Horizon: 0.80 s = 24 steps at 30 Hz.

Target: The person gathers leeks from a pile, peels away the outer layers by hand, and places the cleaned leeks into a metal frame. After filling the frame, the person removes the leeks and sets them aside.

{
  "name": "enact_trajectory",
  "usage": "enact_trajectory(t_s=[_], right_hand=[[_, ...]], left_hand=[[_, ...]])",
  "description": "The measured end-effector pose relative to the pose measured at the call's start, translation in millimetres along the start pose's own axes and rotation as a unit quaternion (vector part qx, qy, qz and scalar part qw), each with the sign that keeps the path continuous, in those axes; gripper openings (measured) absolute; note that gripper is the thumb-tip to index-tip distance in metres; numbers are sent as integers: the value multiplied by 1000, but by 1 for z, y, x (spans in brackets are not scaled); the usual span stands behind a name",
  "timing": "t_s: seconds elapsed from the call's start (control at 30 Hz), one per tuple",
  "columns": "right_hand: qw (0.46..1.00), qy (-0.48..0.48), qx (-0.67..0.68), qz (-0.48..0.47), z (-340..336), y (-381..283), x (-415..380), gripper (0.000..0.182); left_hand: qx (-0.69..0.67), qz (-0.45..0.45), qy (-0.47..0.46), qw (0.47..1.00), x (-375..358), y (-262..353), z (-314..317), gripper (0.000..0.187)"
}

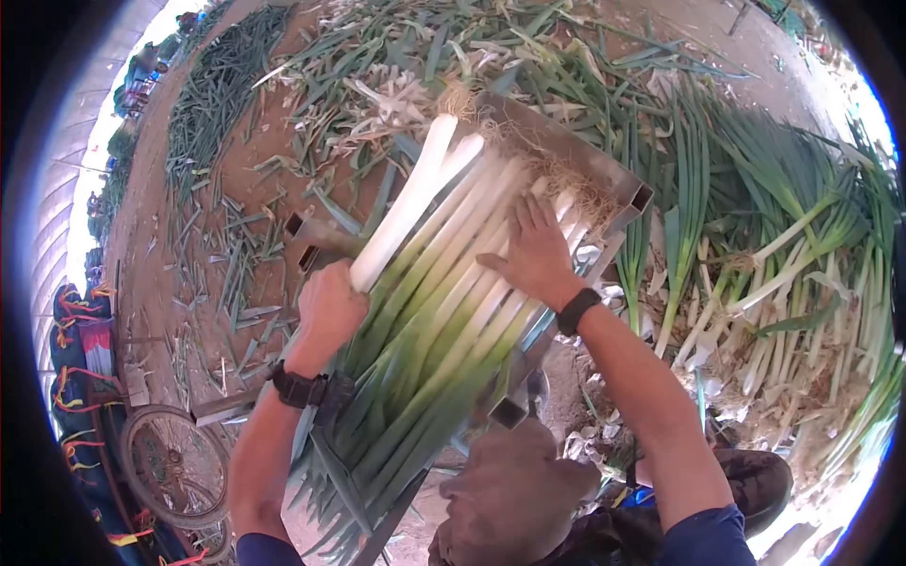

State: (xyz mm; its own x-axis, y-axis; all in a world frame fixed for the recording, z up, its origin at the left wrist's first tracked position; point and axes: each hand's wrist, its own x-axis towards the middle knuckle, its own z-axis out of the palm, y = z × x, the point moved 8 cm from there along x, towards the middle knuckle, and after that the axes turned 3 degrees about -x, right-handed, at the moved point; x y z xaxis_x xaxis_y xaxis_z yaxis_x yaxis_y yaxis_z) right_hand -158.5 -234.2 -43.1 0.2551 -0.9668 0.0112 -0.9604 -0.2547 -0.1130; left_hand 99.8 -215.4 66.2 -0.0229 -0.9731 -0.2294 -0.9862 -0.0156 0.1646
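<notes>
Several leeks (pixel 444 274) lie side by side on a metal frame (pixel 618 179), their roots toward its far bar and their green tops hanging toward me. My left hand (pixel 330 307) is closed around one thick white leek (pixel 406 208) at the left side of the row, its root end raised and pointing away from me. Flat on the white stems at the right of the row rests my right hand (pixel 540 247), fingers spread. Both wrists wear dark bands.
A big pile of leeks (pixel 783 283) covers the ground at right. Cut leaves and trimmings (pixel 396 94) litter the soil beyond the frame. More green leaves (pixel 222 94) are heaped far left. A spoked wheel (pixel 176 465) stands at lower left.
</notes>
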Motion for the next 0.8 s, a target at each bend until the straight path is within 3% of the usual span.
enact_trajectory(t_s=[0.17, 0.27, 0.33, 0.57, 0.63, 0.77, 0.8], right_hand=[[996, 56, 66, 0, 3, 1, -7, 93], [994, 72, 86, -4, -4, 2, -5, 92], [994, 71, 84, -11, -4, 0, -4, 92], [995, 23, 101, 2, -7, 5, -4, 89], [993, 33, 110, -2, -6, 5, -4, 89], [988, 59, 142, -6, -10, 3, -4, 84], [985, 75, 158, -7, -13, 3, -5, 81]], left_hand=[[6, 22, 15, 1000, 12, 34, 16, 21], [49, -10, 26, 998, 32, 38, 36, 17], [91, -27, 13, 995, 49, 30, 62, 24], [74, -27, 22, 997, 19, 42, 49, 37], [170, 75, 116, 976, -6, 45, 37, 45], [127, 81, 131, 980, -16, -3, 27, 44], [96, 87, 96, 987, -5, -16, 29, 44]])
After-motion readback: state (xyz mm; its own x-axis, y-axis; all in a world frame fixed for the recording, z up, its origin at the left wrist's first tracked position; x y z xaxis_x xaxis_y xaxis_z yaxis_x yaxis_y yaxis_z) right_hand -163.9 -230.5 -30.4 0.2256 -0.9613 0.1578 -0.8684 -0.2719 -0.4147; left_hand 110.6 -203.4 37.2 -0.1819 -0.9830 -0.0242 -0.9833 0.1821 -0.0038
